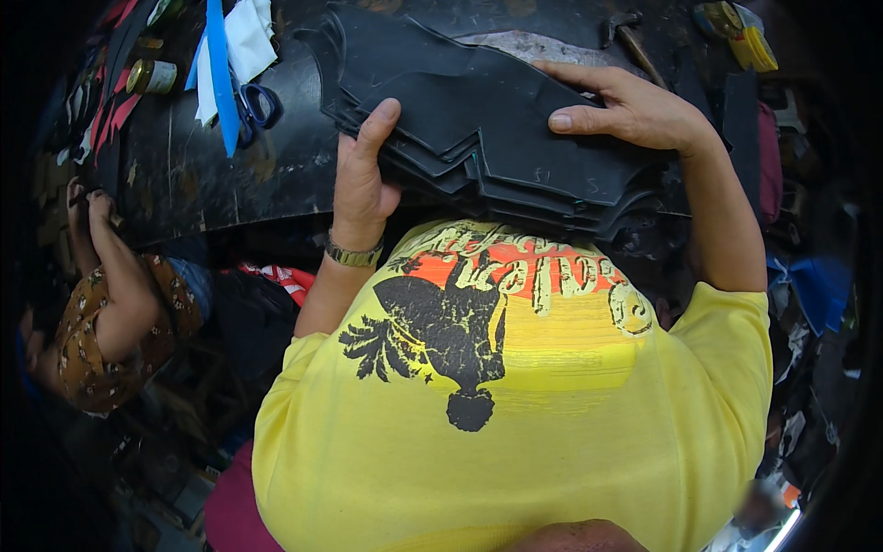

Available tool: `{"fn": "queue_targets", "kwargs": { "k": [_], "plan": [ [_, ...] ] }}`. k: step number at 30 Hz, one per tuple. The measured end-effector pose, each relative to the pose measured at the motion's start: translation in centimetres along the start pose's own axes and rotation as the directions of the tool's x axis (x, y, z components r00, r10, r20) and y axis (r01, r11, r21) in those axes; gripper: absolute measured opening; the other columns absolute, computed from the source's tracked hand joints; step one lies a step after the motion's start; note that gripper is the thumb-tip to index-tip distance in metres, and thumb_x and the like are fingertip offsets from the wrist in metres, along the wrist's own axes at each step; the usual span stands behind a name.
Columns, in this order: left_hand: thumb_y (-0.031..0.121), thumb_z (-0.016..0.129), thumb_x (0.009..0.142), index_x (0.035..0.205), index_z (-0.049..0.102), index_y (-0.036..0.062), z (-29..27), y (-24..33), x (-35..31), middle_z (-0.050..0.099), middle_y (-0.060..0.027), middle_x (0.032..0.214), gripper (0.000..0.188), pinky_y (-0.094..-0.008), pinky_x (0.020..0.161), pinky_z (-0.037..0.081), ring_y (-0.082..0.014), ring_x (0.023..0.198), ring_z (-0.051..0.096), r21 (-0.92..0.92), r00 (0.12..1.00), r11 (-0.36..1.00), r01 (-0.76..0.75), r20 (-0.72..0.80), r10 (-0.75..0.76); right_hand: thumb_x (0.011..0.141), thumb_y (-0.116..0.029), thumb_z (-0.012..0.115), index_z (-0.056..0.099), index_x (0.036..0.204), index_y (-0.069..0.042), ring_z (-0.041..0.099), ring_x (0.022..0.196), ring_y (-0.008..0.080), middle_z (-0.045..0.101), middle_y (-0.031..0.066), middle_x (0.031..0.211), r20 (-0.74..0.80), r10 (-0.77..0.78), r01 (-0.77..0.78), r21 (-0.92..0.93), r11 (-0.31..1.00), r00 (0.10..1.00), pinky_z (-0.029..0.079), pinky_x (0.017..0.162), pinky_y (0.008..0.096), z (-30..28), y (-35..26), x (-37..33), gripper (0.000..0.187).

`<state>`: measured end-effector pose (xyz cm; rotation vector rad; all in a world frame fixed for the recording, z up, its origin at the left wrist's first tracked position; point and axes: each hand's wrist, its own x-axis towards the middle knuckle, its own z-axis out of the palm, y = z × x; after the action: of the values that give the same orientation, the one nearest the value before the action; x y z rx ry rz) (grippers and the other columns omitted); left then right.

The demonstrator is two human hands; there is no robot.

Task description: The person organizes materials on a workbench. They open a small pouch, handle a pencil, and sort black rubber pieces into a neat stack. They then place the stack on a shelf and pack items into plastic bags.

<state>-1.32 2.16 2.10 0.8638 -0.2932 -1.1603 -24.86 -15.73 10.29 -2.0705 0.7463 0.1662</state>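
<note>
Both hands on one stack of black cut sheets [497, 138] at desk [230, 175] edge: left hand [363, 175] clamps its left side, right hand [625, 110] presses flat on top. One pair of scissors [253, 106], one jar [152, 76] nearby.

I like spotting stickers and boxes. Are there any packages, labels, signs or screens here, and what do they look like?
Jar: upper left on the dark table, lying on its side, round, gold lid, pale label band.
Yellow pack: upper right corner of the table, flat yellow sheets with a green and red bit on top.
Shirt print: on the yellow shirt, a black shape over orange and red.
No signs or screens show.
</note>
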Motion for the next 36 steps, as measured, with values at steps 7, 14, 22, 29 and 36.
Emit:
{"fn": "queue_targets", "kwargs": {
  "k": [7,14,22,29,36],
  "plan": [
    [0.011,0.069,0.087,0.129,0.054,0.0007,0.5,0.2,-0.7,0.065,-0.0119,0.116,0.046,-0.0359,0.094,0.054,-0.0215,0.105,0.066,0.017,0.999,1.000,0.020,0.034,-0.021,0.073,-0.068,0.073,0.044,0.148,-0.009,0.045,0.136,0.0373,0.046,0.0230,0.147,-0.008,-0.030,0.029,-0.126,0.992,1.000,0.036,0.112,0.0416,-0.2,0.2,-0.4,0.100],
    [0.008,0.065,0.080,0.134,0.046,-0.0015,0.3,-0.5,-2.3,0.063,-0.0157,0.118,0.058,-0.0390,0.094,0.054,-0.0260,0.106,0.065,0.022,0.990,0.993,-0.112,0.084,0.110,0.066,-0.060,0.081,0.020,0.158,-0.011,0.025,0.148,0.0375,0.027,0.0253,0.158,0.096,-0.085,0.097,-0.131,0.987,0.992,0.021,0.121,0.0419,0.7,0.2,-0.3,0.120],
    [0.011,0.066,0.077,0.131,0.049,-0.0028,-1.2,-0.9,-3.5,0.064,-0.0153,0.116,0.058,-0.0372,0.089,0.056,-0.0247,0.104,0.066,0.089,0.991,0.996,0.021,0.132,-0.033,0.061,-0.041,0.091,0.025,0.153,0.000,0.048,0.132,0.0319,0.048,0.0264,0.142,0.205,0.153,-0.212,0.310,0.927,0.967,0.035,0.113,0.0355,3.4,-1.5,-2.8,0.121],
    [0.013,0.064,0.080,0.120,0.058,-0.0026,-0.9,-0.5,-4.0,0.067,-0.0132,0.110,0.044,-0.0360,0.086,0.054,-0.0235,0.098,0.067,0.327,0.988,0.945,-0.013,0.149,-0.038,0.061,-0.034,0.091,0.014,0.153,0.000,0.056,0.124,0.0359,0.053,0.0287,0.135,0.283,0.062,-0.137,0.256,0.957,0.957,0.043,0.107,0.0370,3.7,-2.9,-4.2,0.124],
    [0.009,0.069,0.077,0.126,0.056,0.0034,-1.1,-1.2,-3.7,0.066,-0.0124,0.112,0.050,-0.0361,0.090,0.053,-0.0245,0.102,0.065,0.149,0.943,0.966,-0.211,0.291,0.161,0.061,-0.018,0.085,0.025,0.150,-0.004,0.062,0.110,0.0423,0.060,0.0280,0.122,-0.074,-0.059,0.047,-0.145,0.988,0.996,0.049,0.097,0.0419,2.4,-6.7,-6.1,0.108]
  ]
}}
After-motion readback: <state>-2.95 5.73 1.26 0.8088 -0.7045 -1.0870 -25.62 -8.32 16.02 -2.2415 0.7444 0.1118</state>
